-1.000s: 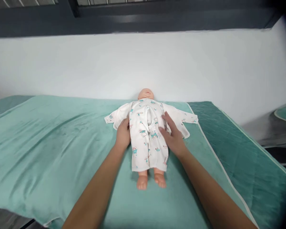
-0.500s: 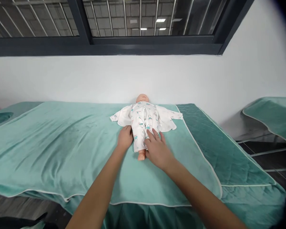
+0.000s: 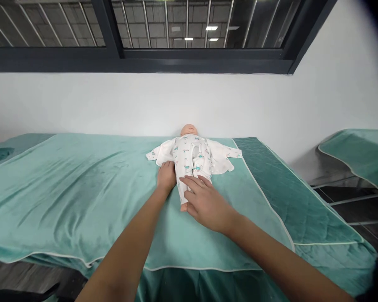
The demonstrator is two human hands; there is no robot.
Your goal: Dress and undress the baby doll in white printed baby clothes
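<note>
A baby doll (image 3: pixel 189 129) lies on its back on a light green cloth (image 3: pixel 233 247), its head toward the wall. White patterned trousers (image 3: pixel 185 157) cover its legs and reach up over its front. A white top (image 3: pixel 220 157) lies spread out at both sides, with its sleeves outstretched. My left hand (image 3: pixel 166 178) is closed at the left edge of the trousers, its fingertips partly hidden. Across the lower trouser legs rests my right hand (image 3: pixel 206 203), fingers stretched out and the thumb close to a bare foot (image 3: pixel 184 207). The other foot is hidden.
The cloth covers a bed with a darker green quilted cover (image 3: pixel 290 201). Behind it stands a white wall (image 3: pixel 113 102) below a dark-framed window (image 3: pixel 201 66) with bars. Another green-covered surface (image 3: pixel 362 151) is at the right, above metal rails.
My right hand has shifted left over the lower legs and now covers more of the trousers and the foot. My left hand stays at nearly the same spot.
</note>
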